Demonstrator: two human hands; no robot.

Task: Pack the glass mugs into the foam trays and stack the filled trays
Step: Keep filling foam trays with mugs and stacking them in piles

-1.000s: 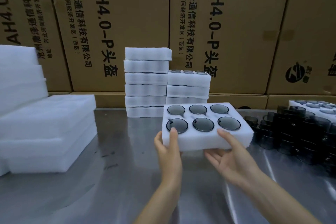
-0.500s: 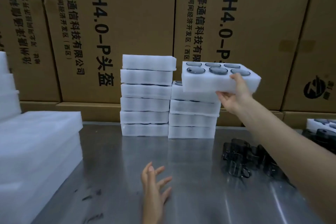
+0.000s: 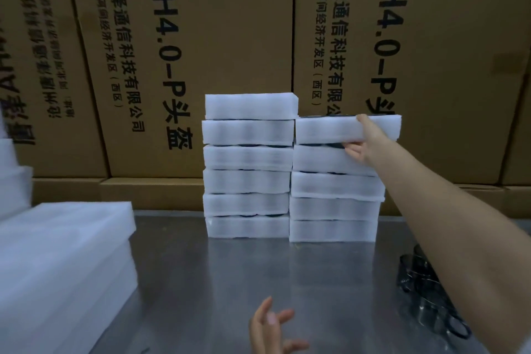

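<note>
The right hand [image 3: 362, 141] is clamped on the near edge of the filled tray [image 3: 324, 130], thumb on its upper rim and fingers [image 3: 352, 149] curled beneath it, while the tray is being set on top of the right stack [image 3: 333, 198] at the far side of the tabletop [image 3: 230, 282]. The left hand [image 3: 271, 327] is being held low at the near edge, fingers spread and gripping nothing.

The tray is being carried by one hand at one edge only, so it is judged likely to tip as it is being lowered. It is also sitting shifted to the right, overhanging the trays beneath; if released there, it could be left leaning or could slide off, and the glass mugs inside could be broken. The fingers trapped under it could drag it out of line when being drawn out.

In the right stack five trays are being counted, the held one included; in the left stack [image 3: 248, 167], which is touching it, six. Whether the topmost piece there is a tray or a cover cannot be told. Blurred foam slabs [image 3: 63, 267] are lying at the near left, too smeared to be counted. Loose dark mugs [image 3: 425, 299] are lying at the near right, partly hidden by the arm, their number not being countable
</note>
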